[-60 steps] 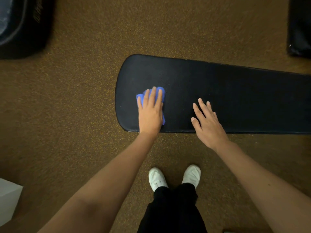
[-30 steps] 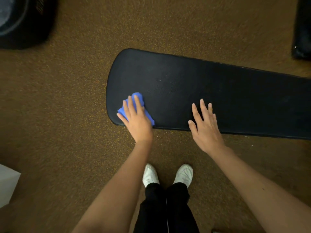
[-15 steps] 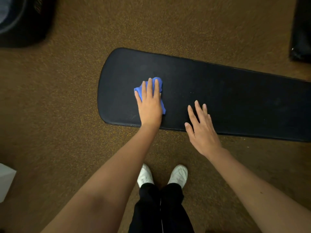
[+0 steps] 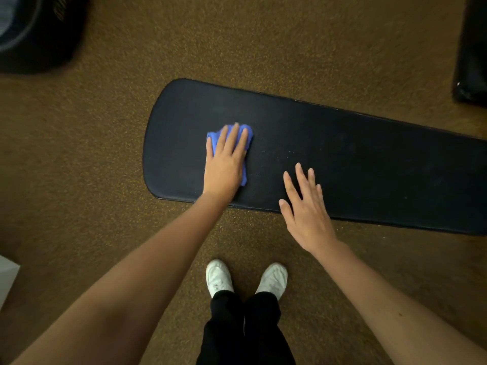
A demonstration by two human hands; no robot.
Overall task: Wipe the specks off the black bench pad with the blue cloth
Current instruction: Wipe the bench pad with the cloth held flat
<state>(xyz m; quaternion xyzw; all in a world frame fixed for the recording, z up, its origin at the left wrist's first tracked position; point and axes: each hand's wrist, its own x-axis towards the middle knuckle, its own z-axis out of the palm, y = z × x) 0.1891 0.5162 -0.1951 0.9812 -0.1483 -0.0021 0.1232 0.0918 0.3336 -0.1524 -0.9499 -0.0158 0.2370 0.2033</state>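
1. I see speckled brown carpet filling the view under everything.
2. The black bench pad lies flat on it, long and narrow, running from a rounded end at centre-left off the right edge. Its surface is matte black with a faint grain, and a scatter of pale specks shows just right of the cloth.
3. Dark objects sit in the top-left corner and at the right edge; I cannot tell what they are.
4. My black trousers and white shoes stand just short of the pad's near edge.
5. My left hand lies flat on the blue cloth, fingers straight and close together, pressing rather than gripping.
6. My right hand is spread, fingers straight and slightly apart, holding nothing, fingers over the pad's near edge; I cannot tell if it touches.
7. The blue cloth is bunched under the left hand near the pad's rounded end, peeking out beyond the fingertips and along the thumb side.
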